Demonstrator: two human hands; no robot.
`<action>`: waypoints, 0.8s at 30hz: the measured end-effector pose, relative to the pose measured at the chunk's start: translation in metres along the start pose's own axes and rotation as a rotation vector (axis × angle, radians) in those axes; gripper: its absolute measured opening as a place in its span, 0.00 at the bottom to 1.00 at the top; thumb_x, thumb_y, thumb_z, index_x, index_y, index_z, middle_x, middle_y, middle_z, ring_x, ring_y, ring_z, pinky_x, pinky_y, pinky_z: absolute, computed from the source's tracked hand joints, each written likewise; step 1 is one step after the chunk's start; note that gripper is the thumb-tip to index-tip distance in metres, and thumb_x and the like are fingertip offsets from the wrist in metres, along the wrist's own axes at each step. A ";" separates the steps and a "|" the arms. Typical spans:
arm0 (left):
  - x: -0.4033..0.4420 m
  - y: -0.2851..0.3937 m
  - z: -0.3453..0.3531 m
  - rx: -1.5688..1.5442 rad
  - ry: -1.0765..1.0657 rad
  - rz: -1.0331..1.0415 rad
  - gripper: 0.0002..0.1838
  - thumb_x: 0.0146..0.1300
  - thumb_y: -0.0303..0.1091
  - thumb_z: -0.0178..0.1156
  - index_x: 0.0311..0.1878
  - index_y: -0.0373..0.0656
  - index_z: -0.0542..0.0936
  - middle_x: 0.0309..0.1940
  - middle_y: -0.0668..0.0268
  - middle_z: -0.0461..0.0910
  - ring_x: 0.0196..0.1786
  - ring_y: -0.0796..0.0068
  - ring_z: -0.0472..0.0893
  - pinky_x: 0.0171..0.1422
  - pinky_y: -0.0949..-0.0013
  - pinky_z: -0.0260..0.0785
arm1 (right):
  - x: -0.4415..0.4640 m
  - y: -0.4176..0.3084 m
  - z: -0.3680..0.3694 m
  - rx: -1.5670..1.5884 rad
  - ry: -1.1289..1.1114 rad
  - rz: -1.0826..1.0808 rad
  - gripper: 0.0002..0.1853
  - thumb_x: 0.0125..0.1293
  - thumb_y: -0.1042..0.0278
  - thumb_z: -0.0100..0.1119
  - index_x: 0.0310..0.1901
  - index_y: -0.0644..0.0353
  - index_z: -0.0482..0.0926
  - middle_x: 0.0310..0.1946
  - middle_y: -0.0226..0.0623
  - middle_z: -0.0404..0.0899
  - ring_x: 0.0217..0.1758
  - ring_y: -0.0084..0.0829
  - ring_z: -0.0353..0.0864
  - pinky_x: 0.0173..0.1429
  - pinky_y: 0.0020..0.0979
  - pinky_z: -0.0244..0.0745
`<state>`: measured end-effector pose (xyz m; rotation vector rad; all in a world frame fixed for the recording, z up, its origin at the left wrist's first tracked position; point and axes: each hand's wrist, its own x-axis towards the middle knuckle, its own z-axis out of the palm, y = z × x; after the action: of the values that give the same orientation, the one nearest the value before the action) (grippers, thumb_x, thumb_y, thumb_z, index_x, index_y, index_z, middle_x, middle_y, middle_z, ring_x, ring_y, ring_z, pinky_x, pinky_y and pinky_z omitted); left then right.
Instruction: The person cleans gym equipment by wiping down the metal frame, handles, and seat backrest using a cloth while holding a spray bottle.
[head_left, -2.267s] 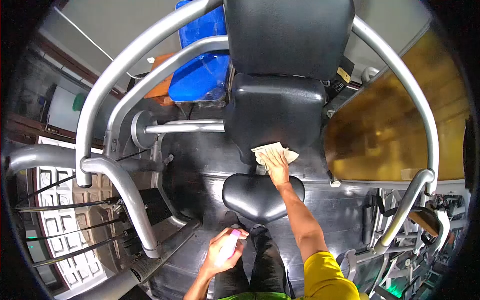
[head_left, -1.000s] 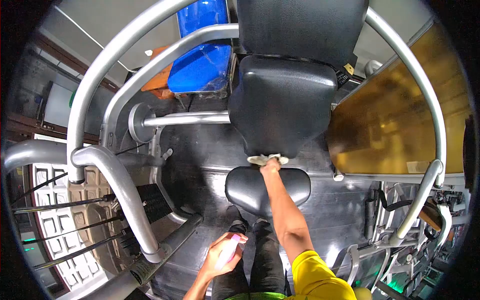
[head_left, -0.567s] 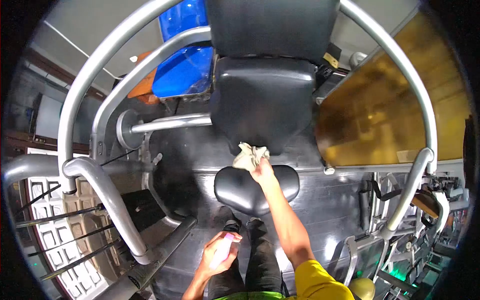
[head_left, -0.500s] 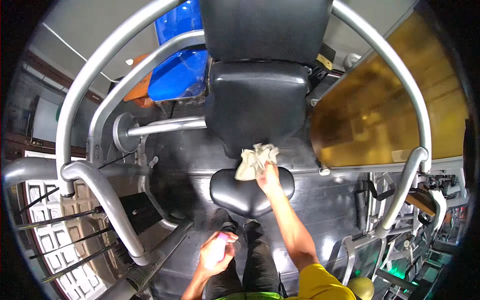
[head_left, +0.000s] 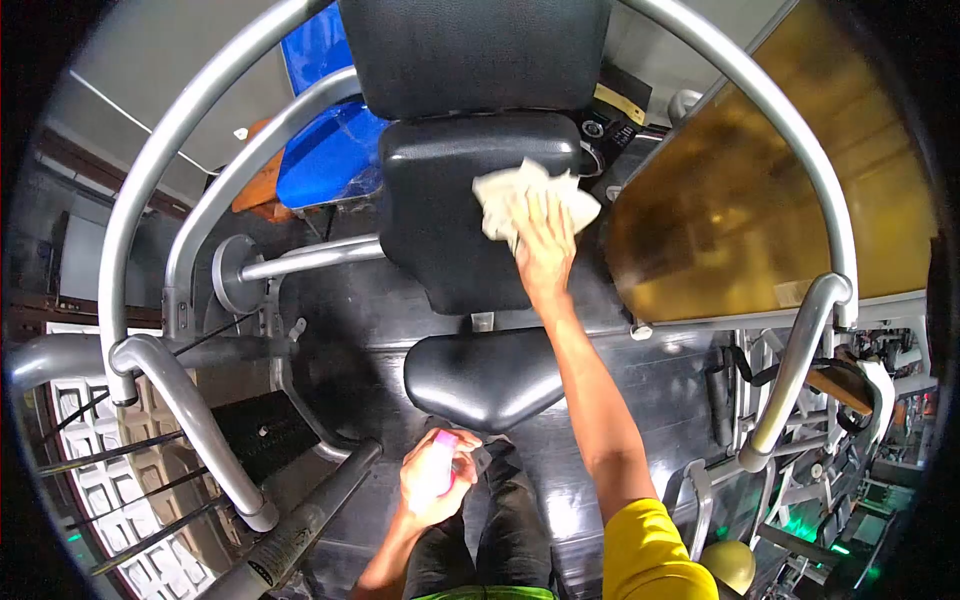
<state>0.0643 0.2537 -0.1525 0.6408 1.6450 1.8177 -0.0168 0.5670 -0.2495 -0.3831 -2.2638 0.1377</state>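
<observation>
A black padded seat (head_left: 440, 220) of a gym machine is in front of me, with its black backrest (head_left: 475, 55) behind it. My right hand (head_left: 545, 240) is spread over a crumpled cream cloth (head_left: 525, 190), pressing it on the right side of the seat. Part of the cloth hangs past the seat's right edge. Low in the view, above my legs, my left hand (head_left: 440, 480) is wrapped round a whitish bottle with a pink top (head_left: 443, 440); glare hides its detail. Between my hands is a smaller black pad (head_left: 485, 375), which my right forearm partly covers.
Curved silver bars (head_left: 175, 130) arch round the seat on both sides. A blue chair (head_left: 330, 155) stands at back left, and a brownish-gold panel (head_left: 740, 200) at right. Bottom right holds more gym equipment (head_left: 800, 480) and a yellow rounded object (head_left: 728, 567).
My right hand has moved the cloth up and forward from the seat's front edge to its right side, with the fingers now flatter. My left hand still holds the bottle; the view has shifted slightly.
</observation>
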 end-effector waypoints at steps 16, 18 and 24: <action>0.006 0.000 -0.006 0.011 -0.041 0.003 0.16 0.50 0.09 0.57 0.44 0.31 0.75 0.43 0.53 0.79 0.28 0.76 0.80 0.30 0.75 0.75 | -0.097 -0.003 -0.035 0.564 -0.066 0.373 0.25 0.59 0.78 0.52 0.59 0.50 0.78 0.58 0.47 0.77 0.65 0.50 0.72 0.67 0.45 0.68; 0.006 0.003 -0.005 0.022 -0.043 -0.023 0.16 0.50 0.09 0.57 0.44 0.31 0.75 0.43 0.54 0.79 0.28 0.76 0.81 0.31 0.75 0.75 | -0.039 -0.001 -0.044 0.325 0.091 0.197 0.25 0.57 0.79 0.54 0.58 0.53 0.79 0.60 0.48 0.76 0.67 0.50 0.71 0.70 0.47 0.63; 0.009 -0.008 -0.008 0.110 -0.102 0.003 0.19 0.51 0.09 0.55 0.47 0.33 0.72 0.45 0.51 0.77 0.29 0.73 0.82 0.31 0.73 0.76 | 0.000 0.003 -0.004 0.141 0.020 0.061 0.26 0.53 0.82 0.58 0.56 0.56 0.80 0.63 0.47 0.72 0.69 0.54 0.67 0.72 0.50 0.61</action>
<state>0.0533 0.2545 -0.1617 0.7723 1.6852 1.6768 -0.0137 0.5695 -0.2474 -0.3764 -2.2084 0.3220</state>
